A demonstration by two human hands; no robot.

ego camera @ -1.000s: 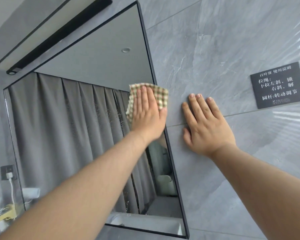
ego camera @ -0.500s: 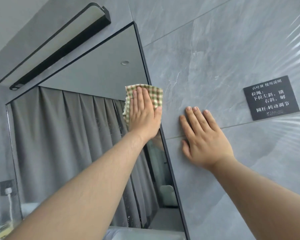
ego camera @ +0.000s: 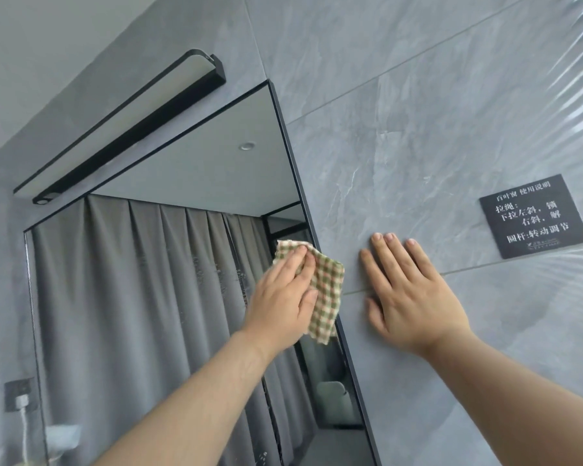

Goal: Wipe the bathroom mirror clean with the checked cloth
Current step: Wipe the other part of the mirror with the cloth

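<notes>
The black-framed bathroom mirror (ego camera: 155,297) hangs on a grey tiled wall and reflects grey curtains. My left hand (ego camera: 280,304) presses the green, red and cream checked cloth (ego camera: 327,290) flat against the glass at the mirror's right edge, about halfway up. Part of the cloth sticks out to the right of my fingers and overlaps the black frame. My right hand (ego camera: 408,297) rests flat on the wall tile just right of the mirror, fingers straight and spread, holding nothing.
A black light bar (ego camera: 132,129) is mounted above the mirror. A black sign (ego camera: 532,216) with white lettering is fixed to the tile on the right. At the lower left, a wall socket (ego camera: 17,395) holds a white plug and cable.
My left hand has slid the cloth down the mirror's right edge and turned, so the cloth now sticks out to the right. My view has tilted upward. My right hand stays on the tile.
</notes>
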